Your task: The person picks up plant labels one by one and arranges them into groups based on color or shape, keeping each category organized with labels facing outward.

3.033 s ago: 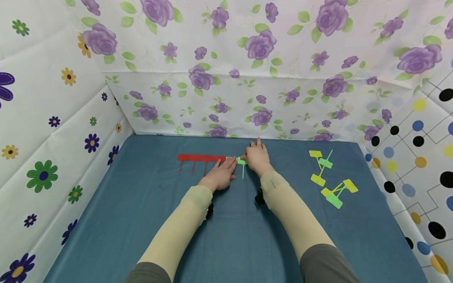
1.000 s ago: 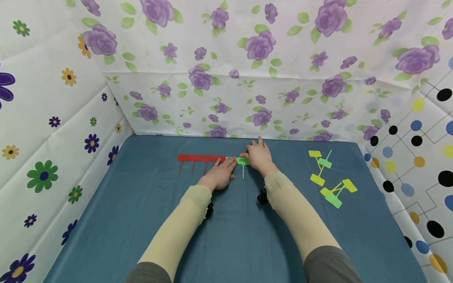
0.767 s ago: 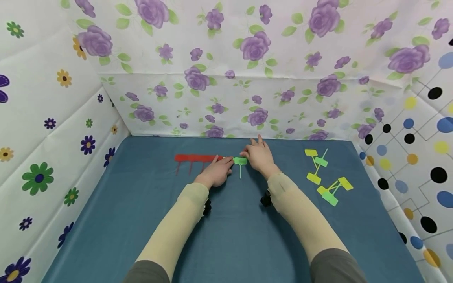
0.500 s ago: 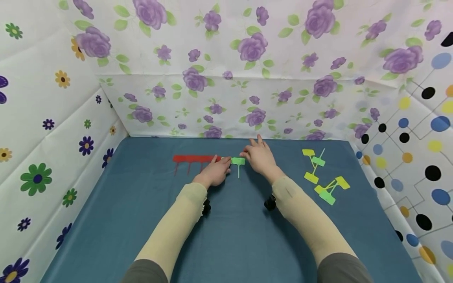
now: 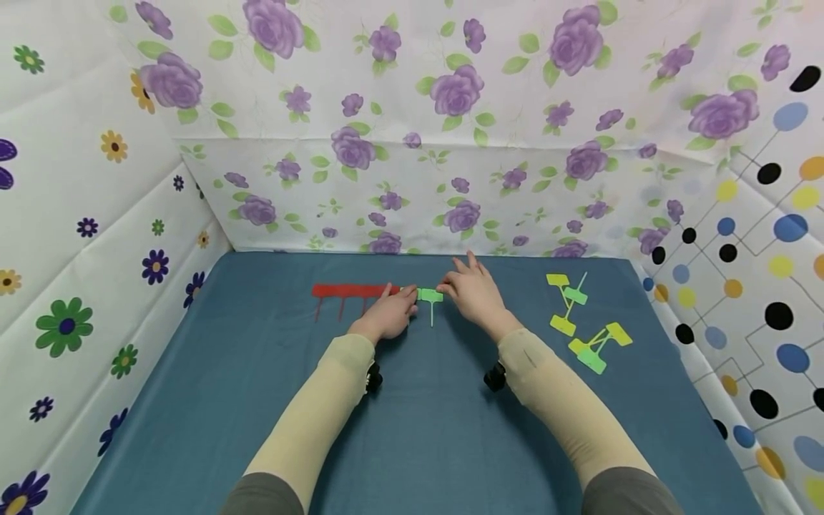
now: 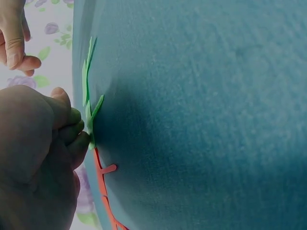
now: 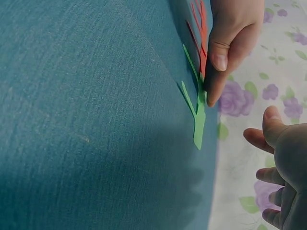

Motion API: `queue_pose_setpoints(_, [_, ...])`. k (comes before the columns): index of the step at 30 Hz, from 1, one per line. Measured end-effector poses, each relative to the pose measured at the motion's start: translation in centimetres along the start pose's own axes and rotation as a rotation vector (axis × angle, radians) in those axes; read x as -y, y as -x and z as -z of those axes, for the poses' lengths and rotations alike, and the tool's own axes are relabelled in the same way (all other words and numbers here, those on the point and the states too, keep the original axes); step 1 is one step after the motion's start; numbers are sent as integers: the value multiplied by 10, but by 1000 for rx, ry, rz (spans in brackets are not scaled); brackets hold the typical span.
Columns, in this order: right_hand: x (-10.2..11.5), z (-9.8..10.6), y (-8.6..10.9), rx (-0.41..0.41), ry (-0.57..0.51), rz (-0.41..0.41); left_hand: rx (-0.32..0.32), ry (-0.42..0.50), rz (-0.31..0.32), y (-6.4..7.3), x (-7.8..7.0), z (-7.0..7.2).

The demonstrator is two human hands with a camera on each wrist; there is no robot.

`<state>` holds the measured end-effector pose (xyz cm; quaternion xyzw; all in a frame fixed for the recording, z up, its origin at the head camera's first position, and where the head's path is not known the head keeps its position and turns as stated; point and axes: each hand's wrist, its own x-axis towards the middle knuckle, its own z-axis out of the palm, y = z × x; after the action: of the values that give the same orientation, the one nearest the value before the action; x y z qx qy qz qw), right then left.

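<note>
A row of red T-shaped plant labels (image 5: 347, 290) lies flat toward the back of the blue cloth, stems toward me. At its right end two green plant labels (image 5: 431, 295) continue the line. My left hand (image 5: 388, 315) rests its fingertips on the left green one, partly hiding it; the left wrist view shows these fingers against the green label (image 6: 89, 120). Just right of the last green label, my right hand (image 5: 475, 292) is raised with nothing in it. In the right wrist view its fingers (image 7: 271, 176) are spread, apart from the green label (image 7: 199, 129).
To the right lie two loose groups of labels: yellow labels (image 5: 563, 325) with a green one, and a green label (image 5: 591, 360) overlapping yellow ones. A flowered cloth wall (image 5: 412, 193) rises behind the table, with patterned side walls left and right.
My right hand has let go of the rightmost green label and drawn slightly right, uncovering it. My left hand stays on the row. The head view has shifted slightly.
</note>
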<state>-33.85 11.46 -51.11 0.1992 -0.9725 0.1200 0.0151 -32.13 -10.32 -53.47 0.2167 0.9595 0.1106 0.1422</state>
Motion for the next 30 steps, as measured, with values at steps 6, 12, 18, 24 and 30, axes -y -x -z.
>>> queue_pose_setpoints(6, [-3, 0, 2, -10, -10, -9, -2, -6, -1, 0, 0, 0])
queue_pose_setpoints(12, [-4, 1, 3, 2, -25, -15, 4, 36, -4, 0, 0, -1])
queue_pose_setpoints(18, [-4, 2, 5, 9, -35, -17, 1, 14, 1, -1, -1, -2])
queue_pose_setpoints(24, [-2, 4, 4, 17, -29, -17, -6, 10, -4, -1, -1, -1])
queue_pose_setpoints(30, [-1, 1, 3, 21, -32, -16, -16, 16, -1, 0, -1, 0])
